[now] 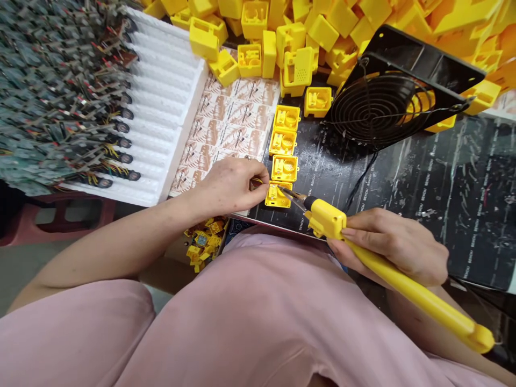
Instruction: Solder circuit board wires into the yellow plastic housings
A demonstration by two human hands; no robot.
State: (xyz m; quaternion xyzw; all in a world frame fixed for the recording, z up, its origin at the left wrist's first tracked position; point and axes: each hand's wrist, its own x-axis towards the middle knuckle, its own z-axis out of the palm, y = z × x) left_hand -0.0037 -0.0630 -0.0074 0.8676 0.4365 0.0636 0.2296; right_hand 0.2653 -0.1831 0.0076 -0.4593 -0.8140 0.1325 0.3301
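Observation:
My right hand (pixel 393 244) grips the long yellow handle of a soldering iron (pixel 407 279), which has a boxy yellow part near its front. Its dark metal tip reaches into the nearest small yellow plastic housing (pixel 278 201) at the table's front edge. Beside that housing, my left hand (pixel 236 183) has thumb and forefinger pinched together at its left corner. Something thin and yellowish shows under those fingers, too small to make out. Three more open yellow housings (pixel 284 167) stand in a row behind the nearest one.
A black fan (pixel 374 107) with a wire guard stands at the back right. Many yellow housings (pixel 338 24) are heaped behind. To the left, a white foam tray (pixel 161 80) bears wired circuit boards (pixel 60 97). Small yellow parts (pixel 203 242) lie in a box below the edge.

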